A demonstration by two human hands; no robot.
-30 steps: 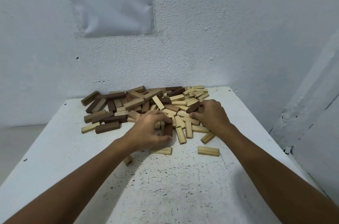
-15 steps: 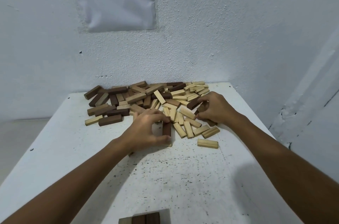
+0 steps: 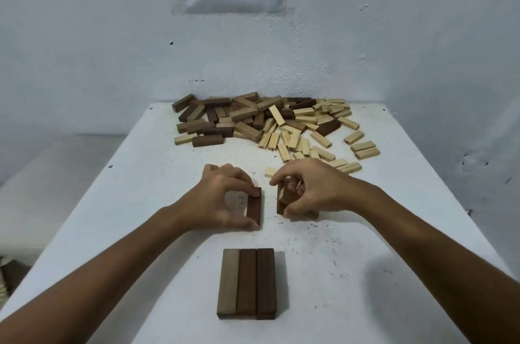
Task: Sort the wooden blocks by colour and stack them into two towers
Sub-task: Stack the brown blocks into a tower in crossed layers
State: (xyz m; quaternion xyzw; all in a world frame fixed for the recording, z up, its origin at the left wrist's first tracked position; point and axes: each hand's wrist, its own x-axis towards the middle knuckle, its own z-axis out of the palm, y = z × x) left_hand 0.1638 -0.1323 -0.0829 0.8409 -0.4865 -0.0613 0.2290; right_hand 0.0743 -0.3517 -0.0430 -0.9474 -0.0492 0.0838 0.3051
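Dark wood is sitting in both hands. The left hand (image 3: 222, 197) is pinching a dark block (image 3: 254, 207) between fingertips and thumb, its lower end touching the white table (image 3: 351, 273). Just beside it, the right hand (image 3: 312, 188) is gripping a bunch of brown blocks (image 3: 284, 199) — how many, I cannot tell. Nearer the person, a row of three blocks (image 3: 246, 283) is lying flat, side by side and touching. At the far edge, the mixed pile (image 3: 270, 124) is spreading along the wall (image 3: 394, 33) — dark blocks mostly left, pale ones right.
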